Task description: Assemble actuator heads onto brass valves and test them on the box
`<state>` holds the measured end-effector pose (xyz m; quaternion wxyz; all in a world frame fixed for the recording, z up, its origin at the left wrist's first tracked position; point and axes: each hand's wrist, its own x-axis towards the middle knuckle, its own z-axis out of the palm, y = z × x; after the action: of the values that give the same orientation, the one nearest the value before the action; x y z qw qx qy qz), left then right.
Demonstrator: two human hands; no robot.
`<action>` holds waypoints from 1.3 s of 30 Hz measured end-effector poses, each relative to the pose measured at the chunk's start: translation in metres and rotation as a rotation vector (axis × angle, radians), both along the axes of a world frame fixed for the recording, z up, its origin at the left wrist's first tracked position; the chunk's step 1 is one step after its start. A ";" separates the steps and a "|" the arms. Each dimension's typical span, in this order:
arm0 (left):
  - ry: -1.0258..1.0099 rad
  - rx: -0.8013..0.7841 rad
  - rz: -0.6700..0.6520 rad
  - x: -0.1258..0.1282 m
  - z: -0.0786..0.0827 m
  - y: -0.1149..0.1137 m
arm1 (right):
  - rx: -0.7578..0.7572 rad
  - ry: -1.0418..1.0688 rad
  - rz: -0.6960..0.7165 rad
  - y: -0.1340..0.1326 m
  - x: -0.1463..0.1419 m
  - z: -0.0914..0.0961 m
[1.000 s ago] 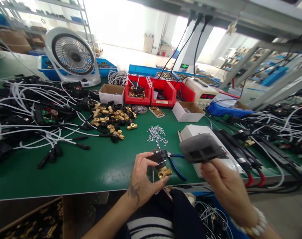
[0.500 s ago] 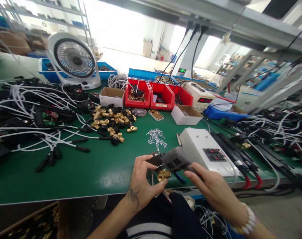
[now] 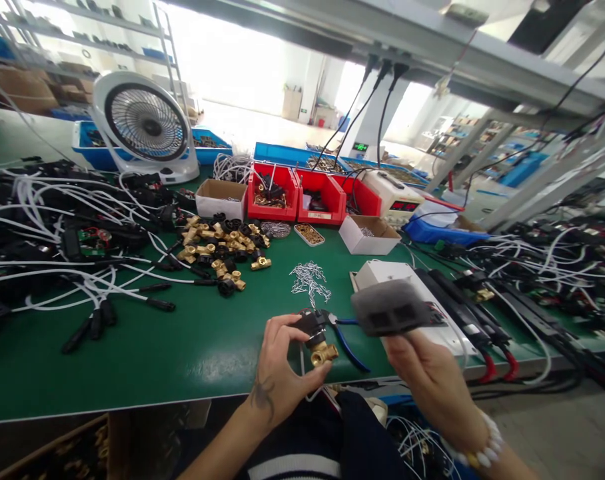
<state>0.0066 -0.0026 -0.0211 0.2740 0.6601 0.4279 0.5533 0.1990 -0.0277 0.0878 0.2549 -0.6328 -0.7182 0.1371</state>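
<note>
Someone's left hand (image 3: 280,360) grasps a black-topped brass fitting (image 3: 323,352) near the front edge of the green bench (image 3: 207,353). Just right of it lie blue-handled pliers (image 3: 350,351); farther right, the right hand (image 3: 430,373) is clenched around a blurred, dark, blocky tool (image 3: 390,307), apart from the fitting.

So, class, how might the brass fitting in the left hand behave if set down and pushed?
The brass fitting is probably heavy for its size, as it looks metallic. Its rounded barrel might roll, but the bulky black housing above could tip it.
</note>
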 end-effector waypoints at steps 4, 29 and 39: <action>0.007 0.001 0.009 -0.001 -0.001 -0.001 | -0.189 -0.147 0.135 0.002 -0.002 0.004; -0.032 -0.031 -0.024 -0.002 -0.001 0.002 | -0.036 0.130 0.032 0.009 0.001 0.011; -0.069 -0.081 -0.055 -0.003 0.000 0.003 | -0.017 0.021 0.049 0.010 -0.001 0.013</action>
<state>0.0041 0.0009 -0.0208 0.3301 0.6407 0.4217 0.5502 0.1983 -0.0178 0.1004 0.2539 -0.6156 -0.7296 0.1561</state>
